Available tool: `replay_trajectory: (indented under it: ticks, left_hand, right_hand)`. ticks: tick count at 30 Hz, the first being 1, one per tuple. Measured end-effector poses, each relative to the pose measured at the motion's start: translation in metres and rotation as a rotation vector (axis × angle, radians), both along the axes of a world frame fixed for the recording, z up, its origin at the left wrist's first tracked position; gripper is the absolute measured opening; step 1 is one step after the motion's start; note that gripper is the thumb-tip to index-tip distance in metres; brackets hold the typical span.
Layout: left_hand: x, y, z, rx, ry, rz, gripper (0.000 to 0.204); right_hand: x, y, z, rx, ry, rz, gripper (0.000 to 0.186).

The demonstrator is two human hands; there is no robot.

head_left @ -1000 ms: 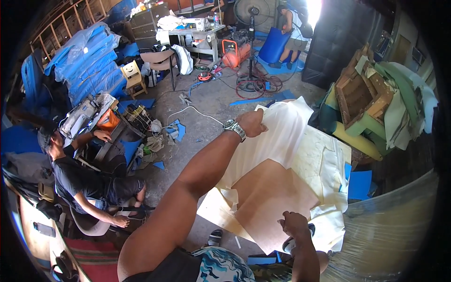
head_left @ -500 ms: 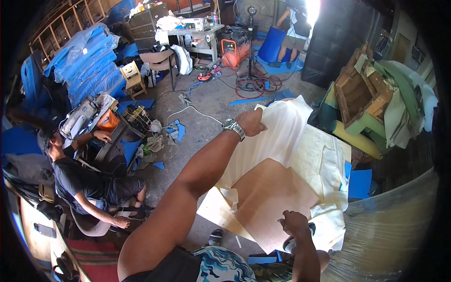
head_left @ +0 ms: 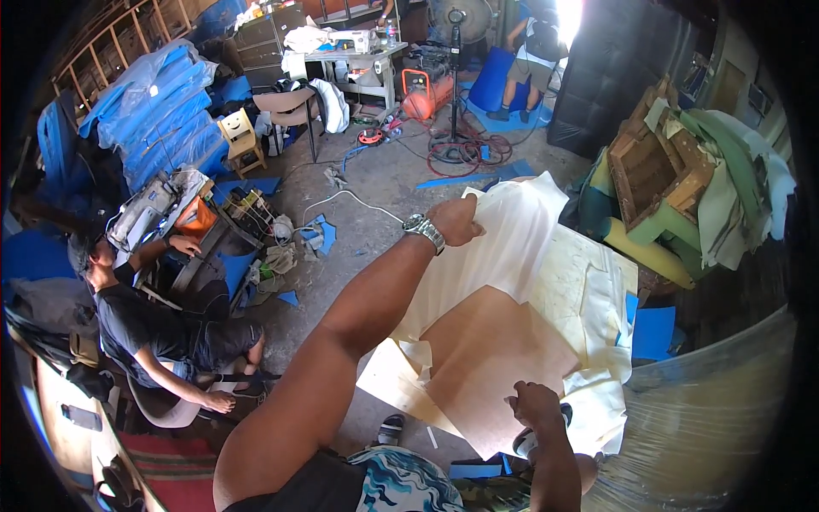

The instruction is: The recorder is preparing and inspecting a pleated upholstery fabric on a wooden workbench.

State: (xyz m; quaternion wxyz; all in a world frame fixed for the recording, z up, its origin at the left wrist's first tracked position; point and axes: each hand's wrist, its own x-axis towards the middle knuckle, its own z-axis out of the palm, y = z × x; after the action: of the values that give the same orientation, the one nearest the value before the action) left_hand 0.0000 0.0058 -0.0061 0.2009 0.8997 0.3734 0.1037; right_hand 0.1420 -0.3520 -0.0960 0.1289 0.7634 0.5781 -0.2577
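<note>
My left hand, with a metal wristwatch on the wrist, reaches far out and grips the far left edge of a cream fabric sheet. The sheet lies over a work table. A tan cardboard-like pattern piece rests on the fabric nearer to me. My right hand presses down on the near edge of that tan piece, fingers curled on it. More cream fabric spreads to the right.
Another person sits low at the left by a sewing machine. Blue foam stacks, a small chair, an orange compressor, floor cables, a wooden frame and a wrapped roll surround the table.
My left hand has slid slightly along the fabric's far edge; the sheet is pulled a little flatter. My right hand stays on the tan piece.
</note>
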Motion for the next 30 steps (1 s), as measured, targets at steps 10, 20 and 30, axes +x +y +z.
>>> replay_trajectory:
  ticks: [10, 20, 30]
  left_hand:
    - [0.0000, 0.0004, 0.0002, -0.018, -0.015, -0.015, 0.052]
    - [0.0000, 0.0001, -0.0003, 0.006, -0.013, 0.002, 0.052]
    - [-0.0005, -0.0003, 0.0006, -0.002, -0.004, -0.019, 0.053]
  right_hand:
    - [0.0021, 0.0001, -0.0052, 0.003, 0.015, 0.033, 0.040]
    - [0.0019, 0.0004, -0.0048, 0.005, 0.018, 0.025, 0.040]
    - [0.0003, 0.0009, -0.0013, -0.009, -0.002, 0.017, 0.041]
